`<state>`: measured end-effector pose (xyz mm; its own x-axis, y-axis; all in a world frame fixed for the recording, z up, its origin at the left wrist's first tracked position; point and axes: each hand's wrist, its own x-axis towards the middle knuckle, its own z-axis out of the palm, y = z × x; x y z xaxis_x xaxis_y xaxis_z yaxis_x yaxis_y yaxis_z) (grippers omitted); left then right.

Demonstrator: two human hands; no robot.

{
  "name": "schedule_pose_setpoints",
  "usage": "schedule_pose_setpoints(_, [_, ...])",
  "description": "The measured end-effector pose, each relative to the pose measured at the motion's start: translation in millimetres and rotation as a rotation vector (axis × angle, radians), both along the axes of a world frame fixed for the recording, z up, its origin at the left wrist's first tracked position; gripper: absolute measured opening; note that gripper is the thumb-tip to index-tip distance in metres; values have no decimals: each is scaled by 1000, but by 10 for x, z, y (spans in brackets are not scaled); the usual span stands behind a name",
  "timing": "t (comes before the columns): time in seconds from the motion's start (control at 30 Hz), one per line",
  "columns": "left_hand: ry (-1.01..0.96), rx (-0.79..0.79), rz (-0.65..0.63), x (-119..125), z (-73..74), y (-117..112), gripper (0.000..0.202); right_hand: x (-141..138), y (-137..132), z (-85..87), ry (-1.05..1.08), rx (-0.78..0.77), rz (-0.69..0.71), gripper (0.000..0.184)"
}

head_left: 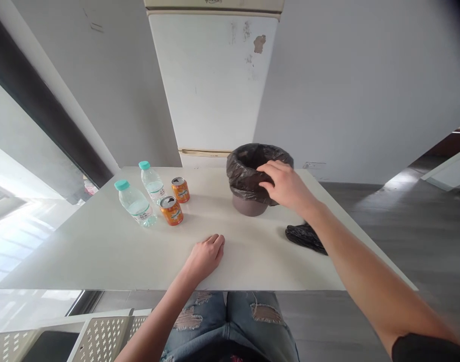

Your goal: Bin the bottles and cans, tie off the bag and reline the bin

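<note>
My right hand (285, 183) is at the front right rim of a trash bin (249, 207) lined with a black plastic bag (240, 176). Its thumb and fingers are apart, with nothing visible between them; whether they touch the liner I cannot tell. Curled into a loose fist, my left hand (206, 255) rests on the white table (101, 251) in front of me and holds nothing. Left of the bin stand two orange soda cans (171, 212) and two clear plastic bottles (137, 205) with turquoise caps. Below my right forearm lies a folded black plastic bag (303, 237), partly hidden.
A white refrigerator (215, 80) stands just beyond the table's far edge, against a grey wall (347, 90). At lower left, below the table, is a beige rack with perforated panels (101, 339). Grey flooring (384, 221) runs along the right side.
</note>
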<state>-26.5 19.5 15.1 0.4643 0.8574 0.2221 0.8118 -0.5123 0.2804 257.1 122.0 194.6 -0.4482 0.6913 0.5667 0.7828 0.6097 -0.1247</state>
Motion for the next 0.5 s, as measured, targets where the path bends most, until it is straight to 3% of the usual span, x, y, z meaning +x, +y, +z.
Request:
schedule_pose_setpoints(0.17, [-169,216,-154,-42,137,-18,26,-370,-24,-36,-1,9,75,33])
schedule_pose_setpoints(0.27, [-147,275,-444,202,184,-67,33,-487,30,-76,4,8,99,34])
schedule_pose_setpoints(0.33, [-86,230,-729,519,103,-199,34,-563,73,-94,9,1,88,34])
schedule_pose_setpoints(0.4, [-11,149,-959,876,-72,-435,36,-646,108,-90,10,-14,58,34])
schedule_pose_setpoints(0.5, [79,121,-1058,1294,-363,-920,21,-766,117,-24,-16,-66,23,33])
